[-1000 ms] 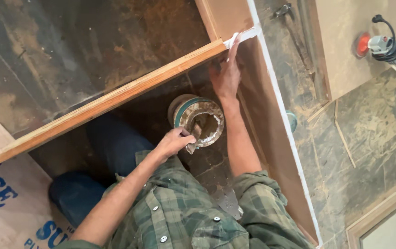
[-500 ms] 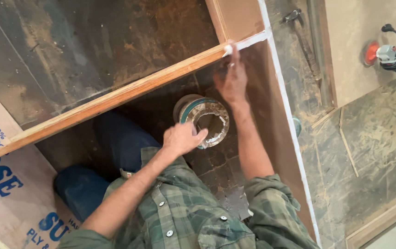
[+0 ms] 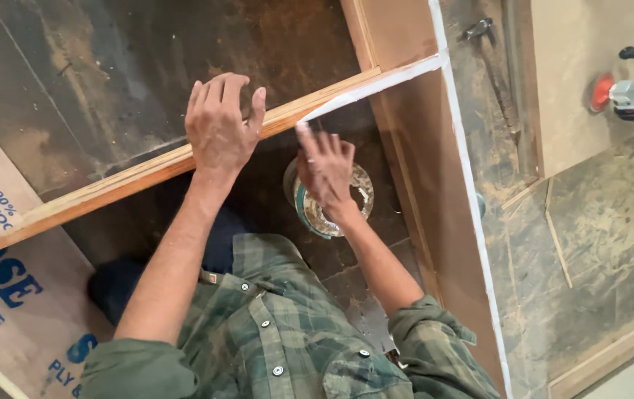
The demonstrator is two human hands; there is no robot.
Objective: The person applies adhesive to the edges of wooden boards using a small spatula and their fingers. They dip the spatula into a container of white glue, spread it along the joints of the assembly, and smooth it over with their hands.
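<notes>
A long wooden board [image 3: 132,181] stands on edge and runs diagonally from lower left to upper right. Its top edge is coated with white paste [image 3: 376,87] near the corner where it meets another upright panel [image 3: 435,192]. My left hand [image 3: 221,125] rests over the board's top edge, fingers curled on it. My right hand [image 3: 326,166] hovers just below the pasted edge, fingers spread and smeared white at the tips. Under it on the floor sits a round open tub [image 3: 331,199] of pale paste.
A plywood sheet [image 3: 7,273] with blue printing lies at lower left. A power tool with a red disc [image 3: 619,94] and black cord sits at upper right on a pale sheet. A metal clamp [image 3: 477,29] lies near the top. The dusty floor [image 3: 590,251] spreads to the right.
My left hand has risen from beside the tub to the board's top edge. My right hand has drawn back down from the pasted corner to above the tub.
</notes>
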